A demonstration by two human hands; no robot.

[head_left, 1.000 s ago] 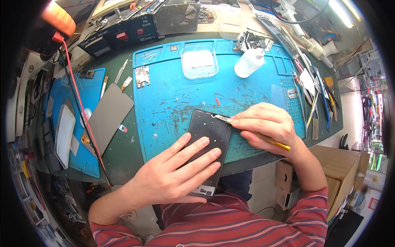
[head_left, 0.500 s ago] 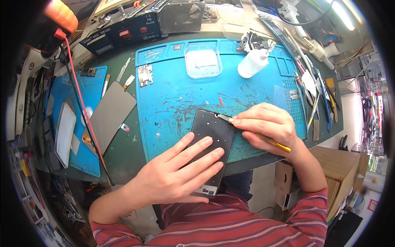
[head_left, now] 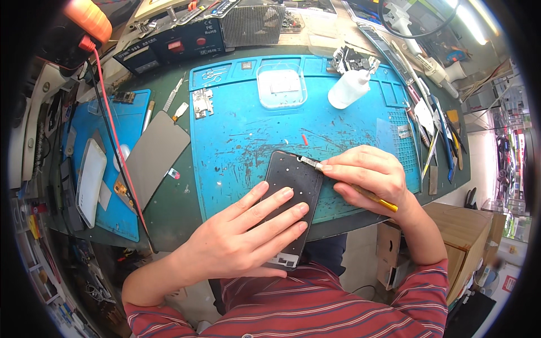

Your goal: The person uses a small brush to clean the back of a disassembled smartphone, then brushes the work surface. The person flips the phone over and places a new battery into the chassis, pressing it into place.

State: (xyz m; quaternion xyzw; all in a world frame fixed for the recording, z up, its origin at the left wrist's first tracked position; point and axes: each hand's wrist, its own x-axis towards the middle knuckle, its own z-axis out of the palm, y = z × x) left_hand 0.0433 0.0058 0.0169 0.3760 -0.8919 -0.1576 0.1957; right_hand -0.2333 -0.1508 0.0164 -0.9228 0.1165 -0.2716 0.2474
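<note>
A flat black phone panel (head_left: 286,176) with small white specks lies at the near edge of the blue work mat (head_left: 236,124). My left hand (head_left: 242,236) rests across its lower half, fingers stretched out and slightly spread. In my right hand (head_left: 369,174), a slim craft knife (head_left: 369,194) with a yellow end is pinched between thumb and fingers. Its flat blade touches the panel's top edge near the right corner. Under my palm, part of the panel is hidden; a pale strip shows at its lower end.
A white squeeze bottle (head_left: 348,90) and a clear plastic tub (head_left: 280,87) stand farther back on the mat. To the left lie a grey panel (head_left: 155,155) and a white phone shell (head_left: 90,183). A red cable (head_left: 115,138) hangs there. Tweezers and tools line the right.
The knife tip has shifted slightly along the panel's top edge. My left hand stays on the panel, and the whole view has moved a little.
</note>
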